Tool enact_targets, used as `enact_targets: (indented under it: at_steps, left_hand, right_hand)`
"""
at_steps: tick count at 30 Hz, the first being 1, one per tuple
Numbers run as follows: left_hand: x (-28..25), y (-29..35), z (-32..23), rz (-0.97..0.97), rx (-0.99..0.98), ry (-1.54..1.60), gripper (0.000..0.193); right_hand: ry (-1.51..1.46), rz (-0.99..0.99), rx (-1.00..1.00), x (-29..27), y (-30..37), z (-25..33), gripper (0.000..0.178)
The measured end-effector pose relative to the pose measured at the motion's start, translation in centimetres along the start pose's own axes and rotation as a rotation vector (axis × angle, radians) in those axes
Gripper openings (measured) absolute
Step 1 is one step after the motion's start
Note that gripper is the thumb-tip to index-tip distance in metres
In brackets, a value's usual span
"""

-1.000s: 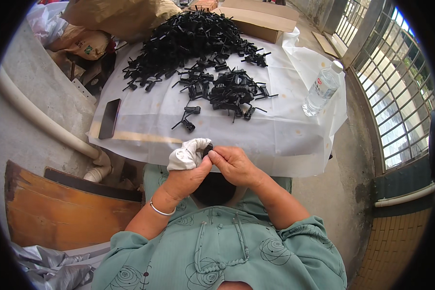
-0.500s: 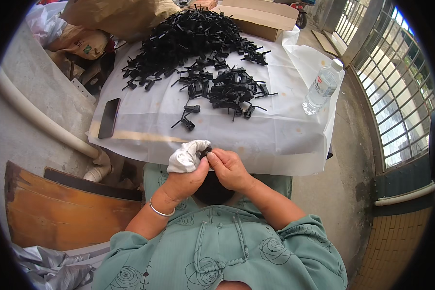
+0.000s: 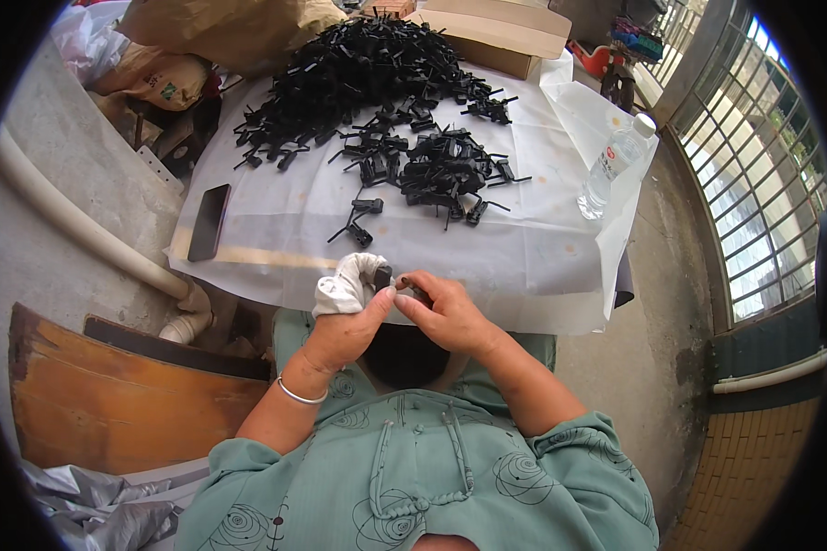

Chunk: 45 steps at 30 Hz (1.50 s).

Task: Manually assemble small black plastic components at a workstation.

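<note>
My left hand [image 3: 345, 326], its fingers wrapped in white cloth, grips a small black plastic part [image 3: 383, 275] just off the table's near edge. Close against it, the thumb of my right hand [image 3: 446, 315] nearly meets my left thumb. Its fingers curl round a small dark piece [image 3: 420, 296], mostly hidden, whose kind I cannot make out. On the table beyond lie two loose black plastic parts with thin arms [image 3: 360, 235]. Behind them are a smaller heap [image 3: 446, 170] and a large heap [image 3: 368, 73] of the same parts.
A white sheet covers the table [image 3: 524, 266]. A dark phone [image 3: 209, 223] lies at its left edge, a clear water bottle [image 3: 606, 170] stands at the right. An open cardboard box [image 3: 492, 37] and brown paper bags [image 3: 230, 32] are behind. A barred window [image 3: 753, 165] lines the right.
My left hand has risen slightly and the black part in it shows more. My right fingers have opened a little from it. A dark shape with red and teal has appeared at the far right.
</note>
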<state>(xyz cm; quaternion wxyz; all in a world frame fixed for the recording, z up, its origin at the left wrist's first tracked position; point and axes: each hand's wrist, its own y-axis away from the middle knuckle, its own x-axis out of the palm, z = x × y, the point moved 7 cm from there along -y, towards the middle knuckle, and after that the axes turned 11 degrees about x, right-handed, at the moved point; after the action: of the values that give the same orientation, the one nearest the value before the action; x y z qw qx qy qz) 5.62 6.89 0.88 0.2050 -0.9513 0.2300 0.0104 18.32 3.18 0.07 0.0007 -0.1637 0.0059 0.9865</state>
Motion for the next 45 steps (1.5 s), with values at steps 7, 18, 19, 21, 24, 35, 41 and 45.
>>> enact_targets:
  at_steps: [7, 18, 19, 21, 24, 35, 41, 45]
  left_hand:
    - [0.4, 0.1, -0.2, 0.028, -0.202, 0.21, 0.031]
    - [1.4, 0.7, -0.1, 0.128, -0.229, 0.163, 0.025]
    - [1.4, 0.7, 0.1, 0.128, -0.229, 0.164, 0.025]
    - [1.2, 0.3, -0.8, 0.123, -0.006, -0.107, 0.02]
    - [1.2, 0.2, -1.9, 0.12, 0.11, -0.325, 0.02]
    - [-2.9, 0.7, -1.1, 0.289, 0.068, -0.714, 0.038]
    - [-4.5, -1.1, -2.4, 0.066, 0.388, -0.765, 0.029]
    - [-3.5, -2.2, -3.1, 0.228, 0.377, -0.77, 0.033]
  right_hand:
    - [0.119, -0.108, -0.279, -1.6, 0.2, 1.0, 0.021]
    - [0.016, 0.001, -0.112, -0.5, 0.2, 1.9, 0.016]
    - [0.045, 0.024, -0.14, -0.2, 0.1, 2.1, 0.018]
    - [0.075, 0.048, -0.167, 0.4, -0.1, 2.2, 0.02]
    - [0.085, 0.089, -0.076, 1.5, -0.7, 1.4, 0.022]
    - [0.548, -0.13, -0.057, 1.3, -5.8, 0.1, 0.026]
    - [0.808, -0.19, -0.119, 3.1, -8.8, -0.4, 0.03]
    - [0.682, 0.024, -0.258, 2.1, -5.1, 1.8, 0.027]
